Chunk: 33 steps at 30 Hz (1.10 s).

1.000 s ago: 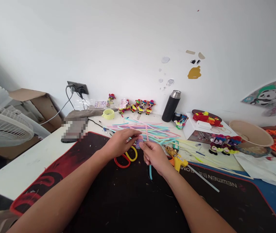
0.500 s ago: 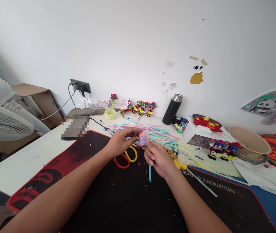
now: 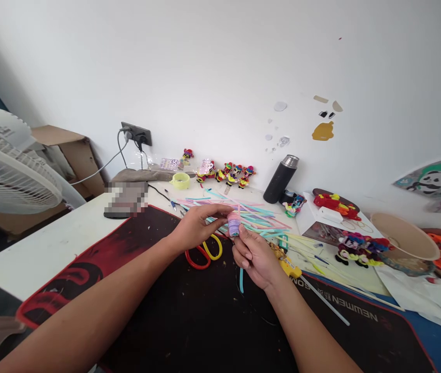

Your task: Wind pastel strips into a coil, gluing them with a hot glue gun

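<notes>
Between my two hands is a small coil of pipe cleaner (image 3: pixel 233 224), wound in pink and lilac bands with a bit of teal at its lower end. My left hand (image 3: pixel 201 225) pinches the coil's left side with thumb and fingertips. On the other side, my right hand (image 3: pixel 253 254) grips it between thumb and curled fingers. A short pink end sticks up from the coil. Below my right hand a teal pipe cleaner end (image 3: pixel 241 281) hangs over the dark mat. Scissors with red and yellow handles (image 3: pixel 207 252) lie just below my left hand, their blades hidden.
Loose pastel pipe cleaners (image 3: pixel 259 212) spread behind my hands. A yellow glue gun (image 3: pixel 291 268) lies right of them on the black mat (image 3: pixel 205 321). Farther back stand a black flask (image 3: pixel 280 180), yellow tape (image 3: pixel 180 180) and several small dolls (image 3: pixel 236 175). A fan (image 3: pixel 14 166) is at left.
The whole view has shifted slightly, so the scene sits a little farther right and lower. Both hands keep their hold on the coil, which is turned a little.
</notes>
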### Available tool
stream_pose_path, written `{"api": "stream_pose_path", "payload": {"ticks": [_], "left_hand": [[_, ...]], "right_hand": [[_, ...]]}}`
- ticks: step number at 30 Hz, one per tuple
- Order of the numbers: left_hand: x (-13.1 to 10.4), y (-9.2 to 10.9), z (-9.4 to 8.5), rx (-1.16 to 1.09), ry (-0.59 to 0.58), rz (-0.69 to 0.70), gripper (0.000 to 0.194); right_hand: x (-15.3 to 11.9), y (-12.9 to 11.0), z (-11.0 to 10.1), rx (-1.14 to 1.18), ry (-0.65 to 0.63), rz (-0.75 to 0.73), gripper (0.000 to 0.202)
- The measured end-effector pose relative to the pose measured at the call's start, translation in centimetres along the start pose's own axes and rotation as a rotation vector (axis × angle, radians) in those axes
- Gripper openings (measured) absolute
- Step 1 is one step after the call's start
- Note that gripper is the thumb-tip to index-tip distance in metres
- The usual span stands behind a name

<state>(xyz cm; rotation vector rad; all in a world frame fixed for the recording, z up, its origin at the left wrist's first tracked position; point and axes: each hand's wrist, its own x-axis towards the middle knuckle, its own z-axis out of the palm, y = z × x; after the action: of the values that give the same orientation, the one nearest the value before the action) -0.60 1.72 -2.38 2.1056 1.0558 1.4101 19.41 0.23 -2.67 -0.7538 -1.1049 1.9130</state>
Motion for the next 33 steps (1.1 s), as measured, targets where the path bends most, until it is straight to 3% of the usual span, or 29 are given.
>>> {"api": "stream_pose_path", "payload": {"ticks": [8, 15, 23, 33], "left_hand": [[-0.14, 0.16, 0.08, -0.005, 0.000, -0.033, 0.028], [-0.16, 0.07, 0.19, -0.052, -0.037, 0.005, 0.041], [-0.14, 0.31, 0.11, 0.035, -0.013, 0.032, 0.039], [-0.21, 0.26, 0.15, 0.042, -0.013, 0.021, 0.043]], "right_hand": [[0.00, 0.00, 0.11, 0.002, -0.014, 0.016, 0.049], [-0.07, 0.00, 0.15, 0.037, -0.004, 0.013, 0.054], [-0.08, -0.09, 0.26, 0.055, -0.006, 0.027, 0.047], [-0.13, -0.05, 0.34, 0.074, -0.008, 0.025, 0.053]]}}
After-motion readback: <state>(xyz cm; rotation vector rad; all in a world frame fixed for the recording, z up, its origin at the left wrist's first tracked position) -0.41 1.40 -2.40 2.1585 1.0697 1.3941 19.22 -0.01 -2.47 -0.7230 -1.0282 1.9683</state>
